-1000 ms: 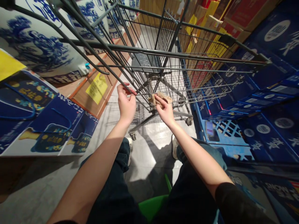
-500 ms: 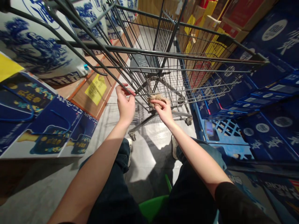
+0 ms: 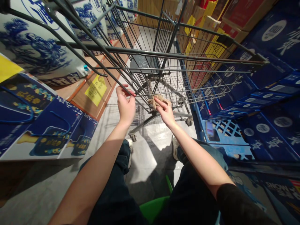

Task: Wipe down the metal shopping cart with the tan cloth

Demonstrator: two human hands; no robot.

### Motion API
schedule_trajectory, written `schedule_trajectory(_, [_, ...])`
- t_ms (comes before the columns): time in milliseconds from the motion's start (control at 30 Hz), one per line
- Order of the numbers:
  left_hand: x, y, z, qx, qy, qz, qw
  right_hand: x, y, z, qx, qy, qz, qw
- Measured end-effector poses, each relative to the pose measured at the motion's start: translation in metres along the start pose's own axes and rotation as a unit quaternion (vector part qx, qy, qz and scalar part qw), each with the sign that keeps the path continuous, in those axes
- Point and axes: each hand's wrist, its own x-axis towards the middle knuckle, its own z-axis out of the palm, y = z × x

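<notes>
A dark wire shopping cart (image 3: 164, 56) stands in front of me. My right hand (image 3: 166, 112) grips a crumpled tan cloth (image 3: 167, 100) and presses it against the cart's lower near corner. My left hand (image 3: 126, 104) is curled round a slanting bar at the cart's near left side, thumb and fingers close to the metal. Part of the cloth is hidden behind my right fingers.
Blue-and-white jars (image 3: 39, 47) stand on a wooden ledge at the left, above blue gift boxes (image 3: 47, 125). Blue cartons (image 3: 264, 128) and a light blue crate (image 3: 228, 131) line the right. A green stool (image 3: 154, 209) is under me.
My right hand has shifted very slightly with the cloth at the same corner, its fingers changing angle a little. My left hand keeps its place on the bar.
</notes>
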Motion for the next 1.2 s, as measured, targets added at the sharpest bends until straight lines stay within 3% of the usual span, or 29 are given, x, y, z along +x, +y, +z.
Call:
schedule_trajectory(167, [0.000,0.000,-0.002,-0.007,-0.016,0.001,1.000,-0.014,0.028,0.002,-0.017,0.052,0.058,0.997])
schedule_trajectory(267, [0.000,-0.003,-0.002,0.002,-0.013,0.002,1.000,-0.016,0.027,0.005,-0.034,0.059,0.078,0.995])
schedule_trajectory(333, [-0.001,-0.002,-0.002,0.026,0.003,0.005,1.000,-0.017,0.020,0.007,-0.054,0.052,0.053,0.996])
schedule_trajectory(433, [-0.003,0.007,-0.008,0.086,0.060,0.039,0.994,-0.019,0.012,0.010,-0.120,0.028,-0.049,0.991])
schedule_trajectory(567, [-0.010,0.032,-0.016,0.128,0.107,0.105,0.980,-0.026,0.032,0.013,-0.219,0.011,-0.097,0.971])
schedule_trajectory(633, [-0.016,0.045,-0.014,0.133,0.077,0.138,0.979,-0.031,0.051,0.014,-0.242,0.006,-0.098,0.965])
schedule_trajectory(700, [-0.022,0.054,-0.007,0.144,-0.004,0.169,0.975,-0.035,0.066,0.014,-0.244,0.010,-0.107,0.964])
schedule_trajectory(767, [-0.026,0.059,0.002,0.162,-0.101,0.180,0.965,-0.037,0.072,0.016,-0.239,0.030,-0.118,0.963])
schedule_trajectory(833, [-0.027,0.059,0.010,0.177,-0.159,0.170,0.956,-0.038,0.066,0.019,-0.237,0.055,-0.128,0.961])
schedule_trajectory(1033, [-0.019,0.054,0.018,0.191,-0.168,0.154,0.955,-0.034,0.038,0.027,-0.267,0.030,-0.138,0.953])
schedule_trajectory(1200, [-0.015,0.057,0.011,0.281,-0.165,0.129,0.937,-0.038,0.058,0.022,-0.231,0.047,-0.105,0.966])
